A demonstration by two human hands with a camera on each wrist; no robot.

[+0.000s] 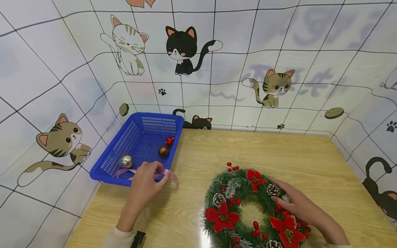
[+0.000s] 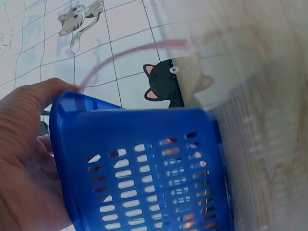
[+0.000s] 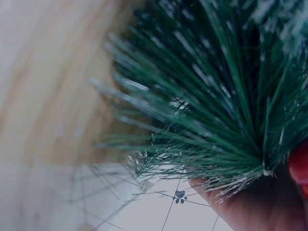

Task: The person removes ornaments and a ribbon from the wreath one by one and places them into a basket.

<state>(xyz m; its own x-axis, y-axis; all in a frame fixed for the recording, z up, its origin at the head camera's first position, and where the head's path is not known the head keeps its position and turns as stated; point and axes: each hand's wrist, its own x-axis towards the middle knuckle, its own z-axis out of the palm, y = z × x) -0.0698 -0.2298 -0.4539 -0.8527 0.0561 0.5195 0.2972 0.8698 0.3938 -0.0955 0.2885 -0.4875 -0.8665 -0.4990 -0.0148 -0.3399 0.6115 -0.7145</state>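
A pink ribbon (image 1: 174,177) runs from inside the blue plastic basket (image 1: 107,178) over its near right corner. My left hand (image 1: 145,184) is at that corner and pinches the ribbon between thumb and fingers. In the left wrist view, the ribbon (image 2: 130,52) arches away from the fingertips above the basket rim. With my right hand (image 1: 299,203) I grip the right side of a green wreath (image 1: 248,194), thumb on top, other fingers mostly hidden. Red poinsettias (image 1: 222,217), pine cones (image 1: 219,199) and red berries decorate it. Green needles (image 3: 207,96) fill the right wrist view.
Inside the basket lie a silver bauble (image 1: 126,161), a brown bauble (image 1: 163,151) and a red bauble (image 1: 169,141). Everything stands on a wooden table (image 1: 235,146), bounded at the back and sides by a cat-patterned cloth (image 1: 229,69). A small black object (image 1: 138,238) is by my left sleeve.
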